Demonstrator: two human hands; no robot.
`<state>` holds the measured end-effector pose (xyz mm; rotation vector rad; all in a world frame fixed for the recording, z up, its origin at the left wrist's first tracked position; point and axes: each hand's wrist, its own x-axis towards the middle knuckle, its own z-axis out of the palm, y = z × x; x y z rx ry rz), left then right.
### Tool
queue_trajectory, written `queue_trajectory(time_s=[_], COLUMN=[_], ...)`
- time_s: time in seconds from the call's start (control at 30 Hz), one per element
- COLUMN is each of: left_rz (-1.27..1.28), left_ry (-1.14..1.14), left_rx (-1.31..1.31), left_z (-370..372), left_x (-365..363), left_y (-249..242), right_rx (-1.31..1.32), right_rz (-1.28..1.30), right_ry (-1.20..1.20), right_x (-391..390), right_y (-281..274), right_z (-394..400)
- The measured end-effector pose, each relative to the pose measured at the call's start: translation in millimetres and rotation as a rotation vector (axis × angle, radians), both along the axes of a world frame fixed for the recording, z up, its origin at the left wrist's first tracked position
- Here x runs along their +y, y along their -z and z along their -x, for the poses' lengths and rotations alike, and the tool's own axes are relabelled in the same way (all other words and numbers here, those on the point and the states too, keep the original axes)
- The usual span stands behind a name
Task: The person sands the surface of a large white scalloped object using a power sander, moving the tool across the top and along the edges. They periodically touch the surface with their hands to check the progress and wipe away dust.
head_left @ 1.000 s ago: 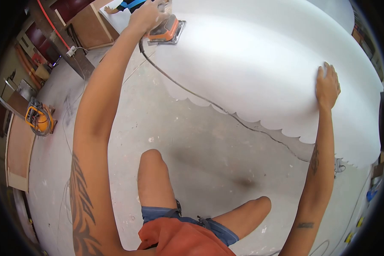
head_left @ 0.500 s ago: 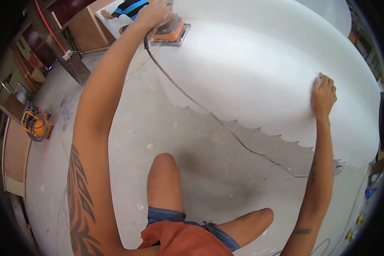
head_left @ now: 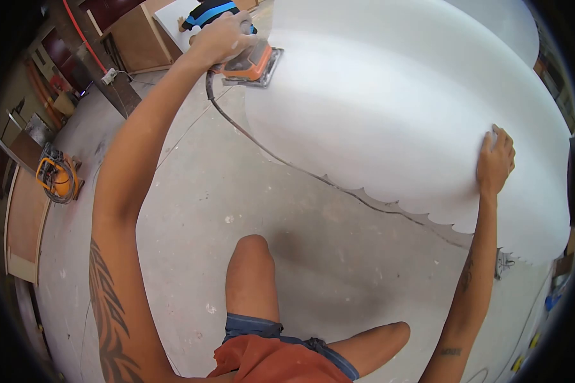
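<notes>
Wrapped over the top of an orange electric sander [head_left: 252, 66], my left hand [head_left: 222, 39] holds it at the left edge of a large white curved panel [head_left: 377, 102]. The sander's square dusty base sticks out below its body, over the panel's edge. From its rear, a dark cord [head_left: 255, 139] runs down and right past the panel's jagged lower edge. Resting on the panel's right part, my right hand [head_left: 497, 161] has its fingers slightly bent and apart on the white surface. No tool shows in it.
Another person in a blue-striped shirt [head_left: 209, 11] bends by a white board at the back. A yellow machine with a coiled hose [head_left: 61, 179] stands on the left of the concrete floor [head_left: 191, 255]. A post [head_left: 112, 89] with a power outlet stands behind it. Cords lie at lower right.
The sander and my left hand have moved slightly left and down in view, at the panel's edge. My right hand appears a little lower and further right. The other person has shifted right.
</notes>
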<state>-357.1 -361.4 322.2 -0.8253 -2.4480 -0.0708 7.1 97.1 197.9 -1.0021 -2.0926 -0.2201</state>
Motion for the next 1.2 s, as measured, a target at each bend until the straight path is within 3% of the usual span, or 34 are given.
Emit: queue_trajectory(time_s=[0.03, 0.1, 0.17, 0.23, 0.37, 0.43, 0.47, 0.57, 0.7, 0.77, 0.8, 0.87, 0.9, 0.97, 1.1, 1.17, 1.2], left_rz=[-0.001, 0.561, 0.459, 0.473, 0.519, 0.116, -0.047, 0.113, 0.092, 0.34, 0.344, 0.124, 0.127, 0.508, 0.401, 0.051, 0.053], left_ry=[-0.002, 0.367, 0.439, 0.282, 0.341, 0.115, 0.075, 0.264, 0.152, 0.266, 0.261, 0.017, 0.014, 0.35, 0.303, 0.068, 0.059], left_rx=[0.001, 0.485, 0.475, 0.41, 0.47, 0.021, -0.056, 0.112, 0.012, 0.302, 0.299, -0.086, -0.085, 0.427, 0.395, 0.079, 0.078], left_z=[7, 34, 57, 74, 77, 27, 27, 47, 74, 102, 89, 51, 55, 62, 72, 71, 71], left_x=[0, 14, 38, 54, 38, 30, 28, 34, 55, 41, 40, 40, 36, 29, 59, 63, 55], left_y=[-2, -9, -11, -22, -19, -24, -18, -22, -33, -23, -23, -28, -28, -29, -28, -27, -25], right_rx=[0.003, 0.0, 0.009, 0.019, 0.024, 0.024, 0.018, 0.025, 0.05, 0.038, 0.036, 0.015, 0.016, 0.044, 0.02, 0.006, 0.006], right_rz=[-0.011, -0.017, -0.015, -0.011, -0.01, -0.013, -0.017, 0.001, -0.04, -0.044, -0.041, -0.02, -0.017, -0.027, -0.032, -0.021, -0.019], right_ry=[-0.006, -0.008, -0.016, -0.015, -0.039, -0.022, -0.009, -0.004, -0.047, -0.029, -0.034, 0.0, -0.003, -0.009, -0.002, 0.008, 0.0], right_x=[2, 5, 6, 6, 1, 3, 3, -1, 3, 4, 4, 6, 4, 0, 8, 9, 10], right_y=[1, 5, 4, 5, 0, 0, 1, -2, 4, 3, 3, 1, 1, 0, 4, 4, 4], right_z=[-1, -2, -2, -1, -3, -2, 0, 0, -3, -3, -2, -1, 0, 1, -3, -2, -1])
